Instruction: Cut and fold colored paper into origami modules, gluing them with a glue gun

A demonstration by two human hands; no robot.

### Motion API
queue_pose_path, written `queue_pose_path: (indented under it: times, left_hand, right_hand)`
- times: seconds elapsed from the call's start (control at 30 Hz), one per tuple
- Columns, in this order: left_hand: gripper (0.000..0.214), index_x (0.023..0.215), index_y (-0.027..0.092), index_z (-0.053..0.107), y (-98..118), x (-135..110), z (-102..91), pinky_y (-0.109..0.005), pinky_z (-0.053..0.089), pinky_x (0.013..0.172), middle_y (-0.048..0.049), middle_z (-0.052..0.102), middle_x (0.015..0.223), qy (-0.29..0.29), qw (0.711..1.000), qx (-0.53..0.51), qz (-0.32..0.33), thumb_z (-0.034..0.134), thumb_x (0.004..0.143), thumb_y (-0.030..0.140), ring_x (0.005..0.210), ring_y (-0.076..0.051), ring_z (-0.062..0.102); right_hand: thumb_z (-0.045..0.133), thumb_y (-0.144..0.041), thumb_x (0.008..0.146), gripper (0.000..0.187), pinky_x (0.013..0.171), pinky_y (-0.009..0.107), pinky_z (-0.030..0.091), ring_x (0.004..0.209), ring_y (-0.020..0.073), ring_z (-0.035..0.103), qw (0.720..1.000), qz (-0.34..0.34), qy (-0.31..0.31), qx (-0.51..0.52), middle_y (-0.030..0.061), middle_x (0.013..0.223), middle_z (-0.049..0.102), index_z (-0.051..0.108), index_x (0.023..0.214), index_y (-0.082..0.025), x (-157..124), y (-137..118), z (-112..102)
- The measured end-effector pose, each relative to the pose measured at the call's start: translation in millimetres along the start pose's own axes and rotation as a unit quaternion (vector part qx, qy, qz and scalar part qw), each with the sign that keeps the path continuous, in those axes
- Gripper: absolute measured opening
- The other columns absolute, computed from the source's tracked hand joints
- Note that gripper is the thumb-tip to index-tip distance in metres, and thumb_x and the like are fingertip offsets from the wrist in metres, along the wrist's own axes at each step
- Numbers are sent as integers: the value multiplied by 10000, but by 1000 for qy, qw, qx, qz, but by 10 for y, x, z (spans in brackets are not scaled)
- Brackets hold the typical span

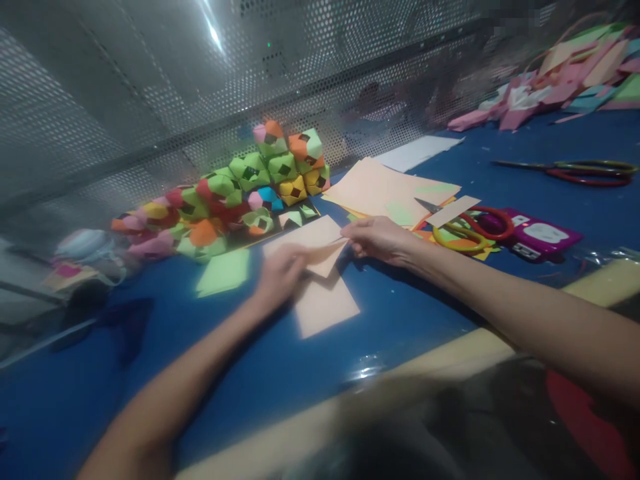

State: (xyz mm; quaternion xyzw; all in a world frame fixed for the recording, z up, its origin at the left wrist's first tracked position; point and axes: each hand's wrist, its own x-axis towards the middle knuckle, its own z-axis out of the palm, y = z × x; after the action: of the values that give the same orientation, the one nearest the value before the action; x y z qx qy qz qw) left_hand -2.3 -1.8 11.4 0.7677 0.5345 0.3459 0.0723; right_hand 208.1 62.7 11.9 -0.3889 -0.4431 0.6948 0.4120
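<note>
In the middle of the head view, my left hand (283, 272) and my right hand (375, 241) are closed on a peach sheet of paper (324, 233). Part of that sheet is bent up between them. My right thumb and fingers pinch its right side, while blurred fingers of my left hand grip the left part. Partly beneath it, another peach paper piece (327, 312) lies flat on the blue table (240, 373). Beside my left hand rest light green paper squares (223, 272). Scissors with red and yellow handles (463, 233) lie beyond my right wrist, under a paper strip (454, 211).
Folded paper blocks (250, 172) are piled along the perforated metal panel (320, 73). Large peach sheets (385, 188) lie behind my right hand. Farther right are a purple box (543, 233), a second pair of scissors (590, 171) and heaped coloured paper (565, 83).
</note>
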Motion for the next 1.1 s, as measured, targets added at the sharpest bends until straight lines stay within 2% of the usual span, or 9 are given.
queue_pose_path:
  times: [0.07,0.2,0.3,0.4,0.5,0.63,0.77,0.93,1.1]
  left_hand:
    - [175,770,183,580,4,-4,-3,-332,475,767,-36,652,818,9,999,-19,-44,480,877,279,788,-175,594]
    - [212,739,174,558,-11,-10,-5,-281,456,672,-16,616,712,23,995,-43,-89,457,873,303,714,-159,570]
    - [207,750,171,566,5,-21,19,-262,450,633,-10,612,682,18,991,-71,-113,455,865,304,701,-158,573]
    - [205,764,169,582,66,-45,62,-257,447,614,-10,620,682,6,987,-100,-127,470,857,314,689,-157,575]
    - [197,784,163,600,139,-67,95,-249,439,616,-13,631,719,-6,984,-120,-132,500,844,321,685,-147,565]
    - [224,857,163,636,179,-70,101,-243,436,648,-12,634,795,11,972,-182,-151,513,851,350,724,-136,554]
    - [217,781,160,662,112,-48,90,-226,416,608,2,617,724,39,962,-210,-168,564,821,349,668,-119,530]
    - [212,681,155,619,-41,16,64,-213,383,489,33,539,572,100,946,-228,-207,617,766,348,499,-92,464]
    - [182,744,156,603,-253,126,12,-210,385,440,39,528,562,152,930,-240,-234,596,758,337,445,-88,455]
  right_hand:
    - [611,-75,784,135,386,186,364,387,49,419,1000,-16,13,1,-33,473,508,580,658,-116,11,8,-3]
    - [652,-134,766,158,412,184,370,411,47,420,998,-52,48,3,-49,496,490,548,647,-139,50,13,-39]
    - [699,-248,748,164,447,179,405,510,59,498,996,-70,54,0,-15,662,571,572,712,-150,41,23,-17]
    - [683,-325,761,182,496,191,452,642,93,582,997,-69,20,-17,10,814,612,598,801,-170,-25,30,72]
    - [635,-192,770,56,515,197,457,579,88,573,995,-65,-3,-79,-13,692,596,593,750,-161,-111,26,172]
    - [585,-74,754,140,495,191,434,473,69,527,989,-57,-7,-135,-28,553,570,581,635,-146,-185,21,231]
    - [587,-68,750,135,506,192,443,485,75,542,985,-49,-19,-162,-28,546,580,592,642,-150,-199,20,217]
    - [547,38,714,226,500,184,426,502,75,534,976,-59,-15,-210,-42,573,566,611,806,-158,-182,-1,185]
    - [589,-105,805,74,551,219,477,600,101,589,979,-56,21,-194,7,738,612,575,845,-166,-151,-12,161]
